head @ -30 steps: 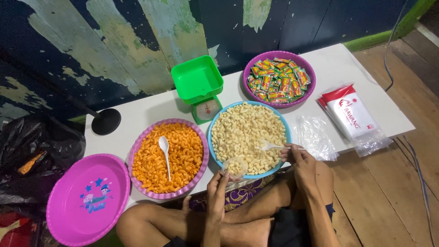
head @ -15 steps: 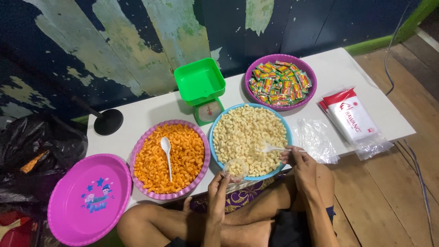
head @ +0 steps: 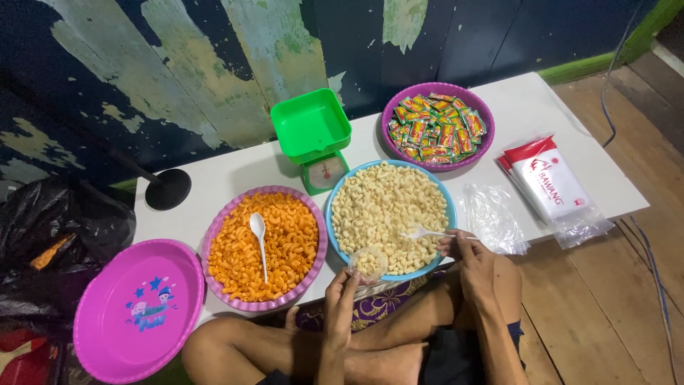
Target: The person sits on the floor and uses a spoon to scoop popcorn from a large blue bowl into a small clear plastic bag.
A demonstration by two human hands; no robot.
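A small clear bag [head: 369, 261], partly filled with pale puffed snacks, is held at the near rim of the blue bowl [head: 338, 187] by the left hand [head: 340, 298], whose fingers are closed on the bag's lower part. A white plastic spoon [head: 422, 233] is gripped by the thumb and fingertips of the right hand [head: 472, 257], with its scoop end lying on the pale snacks in the right part of the bowl.

Compared with 1 second ago, little has changed: the spoon has stayed low in the bowl on the right side, and the bag has been kept at the rim by the left hand. The view itself has drifted slightly, so everything sits a little lower in the picture. From this it is judged that a scoop is being loaded and that the bag is only partly full.

To the left, a purple bowl [head: 214, 235] of orange curls holds a 2nd white spoon [head: 258, 239]. Behind the 2 bowls a green kitchen scale [head: 313, 135] is placed, and to its right a purple bowl of wrapped sweets [head: 436, 128]. Empty clear bags [head: 491, 217] and a red-and-white packet [head: 548, 178] lie on the white table [head: 235, 175]. A pink tray [head: 135, 310] rests at the far left.
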